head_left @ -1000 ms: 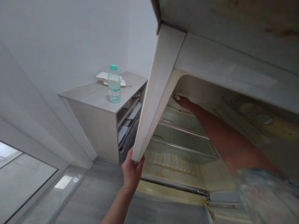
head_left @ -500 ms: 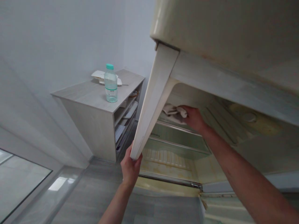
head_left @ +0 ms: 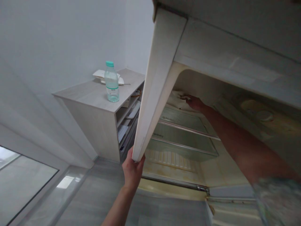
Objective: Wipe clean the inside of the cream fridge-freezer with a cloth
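My left hand (head_left: 132, 171) grips the bottom corner of the open white fridge door (head_left: 157, 81), fingers wrapped round its edge. My right hand (head_left: 196, 103) reaches deep into the fridge compartment and presses a pale cloth (head_left: 177, 98) against the back inner wall, above the glass shelves (head_left: 185, 128). The fingers are closed on the cloth. The fridge interior is yellowed and stained.
A light wooden cabinet (head_left: 94, 110) stands to the left against the white wall, with a clear bottle with a teal cap (head_left: 111, 82) and a white container (head_left: 101, 75) on top. Papers lie on its open shelves. Grey floor below; a glass pane at lower left.
My right hand has pushed the cloth from the front of the upper shelf back to the rear wall. The left hand stays on the door corner. The view tilted slightly.
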{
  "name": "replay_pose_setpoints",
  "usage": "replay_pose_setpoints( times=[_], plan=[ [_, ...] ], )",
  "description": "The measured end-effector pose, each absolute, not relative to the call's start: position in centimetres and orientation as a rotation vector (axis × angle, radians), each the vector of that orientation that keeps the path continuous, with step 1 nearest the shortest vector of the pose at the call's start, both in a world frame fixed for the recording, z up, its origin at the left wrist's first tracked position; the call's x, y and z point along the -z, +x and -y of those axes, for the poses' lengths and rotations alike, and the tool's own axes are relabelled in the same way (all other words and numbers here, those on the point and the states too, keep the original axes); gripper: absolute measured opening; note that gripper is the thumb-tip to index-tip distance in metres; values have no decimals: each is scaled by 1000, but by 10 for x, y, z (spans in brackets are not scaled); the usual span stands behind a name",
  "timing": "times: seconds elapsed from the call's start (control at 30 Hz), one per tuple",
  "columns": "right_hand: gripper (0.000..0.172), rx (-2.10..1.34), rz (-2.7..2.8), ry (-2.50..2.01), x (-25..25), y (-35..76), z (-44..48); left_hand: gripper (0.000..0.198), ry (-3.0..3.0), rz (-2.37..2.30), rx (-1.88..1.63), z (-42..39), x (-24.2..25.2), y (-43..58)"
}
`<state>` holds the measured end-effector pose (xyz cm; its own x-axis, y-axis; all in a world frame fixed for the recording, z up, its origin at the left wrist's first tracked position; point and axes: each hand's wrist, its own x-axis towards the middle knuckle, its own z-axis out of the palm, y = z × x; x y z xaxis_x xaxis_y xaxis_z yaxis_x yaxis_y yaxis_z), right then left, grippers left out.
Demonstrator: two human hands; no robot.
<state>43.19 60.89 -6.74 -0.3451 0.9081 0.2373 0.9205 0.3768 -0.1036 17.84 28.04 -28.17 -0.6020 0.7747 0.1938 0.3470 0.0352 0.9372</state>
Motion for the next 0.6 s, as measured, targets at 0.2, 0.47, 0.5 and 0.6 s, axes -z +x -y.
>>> replay_pose_setpoints(
  times=[0.2, 0.47, 0.5, 0.6],
  plan=[
    [28, -21, 2252, -1699, 62, 450, -463, 48, 1131, -1962, -1583, -280, 279, 178],
    [26, 388, 1887, -1649, 40, 444, -492, 46, 1113, -1938, -1593, -282, 280, 177],
    [23, 450, 1861, -1684, 31, 444, -520, 45, 1102, -1949, -1589, -282, 281, 177],
    [15, 267, 2117, -1838, 18, 448, -594, 45, 1085, -1992, -1582, -282, 283, 178]
  ],
)
